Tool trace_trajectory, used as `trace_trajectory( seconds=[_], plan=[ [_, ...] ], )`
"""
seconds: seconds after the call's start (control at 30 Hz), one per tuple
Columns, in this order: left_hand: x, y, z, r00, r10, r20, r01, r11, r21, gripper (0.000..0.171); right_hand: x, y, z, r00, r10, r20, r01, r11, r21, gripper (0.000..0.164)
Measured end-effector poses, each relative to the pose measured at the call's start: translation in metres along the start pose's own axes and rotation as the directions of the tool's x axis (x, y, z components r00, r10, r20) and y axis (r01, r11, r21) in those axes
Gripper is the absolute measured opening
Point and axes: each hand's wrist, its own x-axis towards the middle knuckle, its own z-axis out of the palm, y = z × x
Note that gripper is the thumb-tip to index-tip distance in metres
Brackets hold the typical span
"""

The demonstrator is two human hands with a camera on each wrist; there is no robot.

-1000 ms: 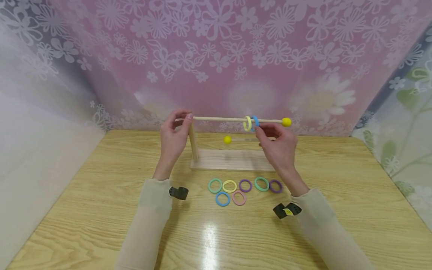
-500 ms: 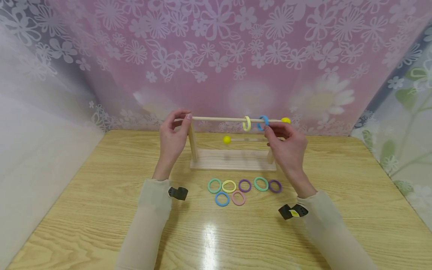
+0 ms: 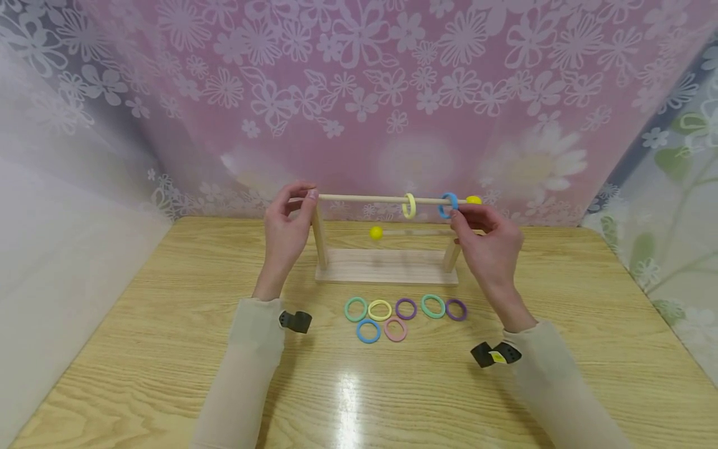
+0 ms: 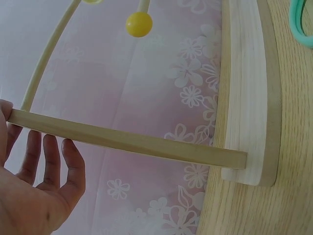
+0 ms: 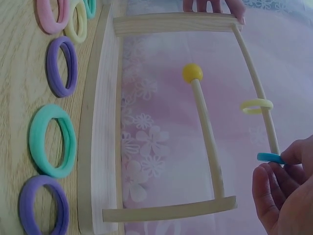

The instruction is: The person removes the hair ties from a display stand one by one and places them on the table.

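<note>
A wooden stand with a pale base (image 3: 387, 267) carries an upper rod (image 3: 359, 199) ending in a yellow ball (image 3: 473, 200) at the right. At the left post's top, my left hand (image 3: 288, 218) holds the post (image 4: 127, 138) between thumb and fingers, where the rod meets it. My right hand (image 3: 493, 246) pinches a blue ring (image 5: 268, 157) that encircles the upper rod near its ball end. Left of it, a pale yellow ring (image 3: 413, 206) hangs from the same rod. A shorter lower rod (image 5: 208, 139) has its own yellow ball (image 3: 376, 232) pointing left.
In front of the base lie several loose rings on the wooden table (image 3: 168, 349), among them a blue ring (image 3: 368, 341), a pink ring (image 3: 395, 340), a purple ring (image 5: 51, 68) and a green ring (image 5: 36, 142). A flowered curtain (image 3: 359, 75) hangs behind.
My right hand has slid the blue ring rightward along the upper rod, away from the pale yellow ring and closer to the ball. The left hand keeps its place on the post.
</note>
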Motion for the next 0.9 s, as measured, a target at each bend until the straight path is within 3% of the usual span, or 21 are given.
trace_trajectory(
  seconds=[0.27, 0.9],
  plan=[
    [-0.001, -0.001, 0.000, 1.000, 0.005, 0.000, -0.005, 1.000, -0.005, 0.029, 0.002, 0.003, -0.007, 0.999, 0.031, -0.027, -0.031, 0.999, -0.006, 0.019],
    [0.000, 0.001, 0.001, 1.000, -0.001, -0.004, 0.001, 1.000, -0.007, 0.028, 0.006, 0.009, -0.022, 0.997, 0.012, -0.072, -0.014, 1.000, -0.022, 0.016]
  ],
)
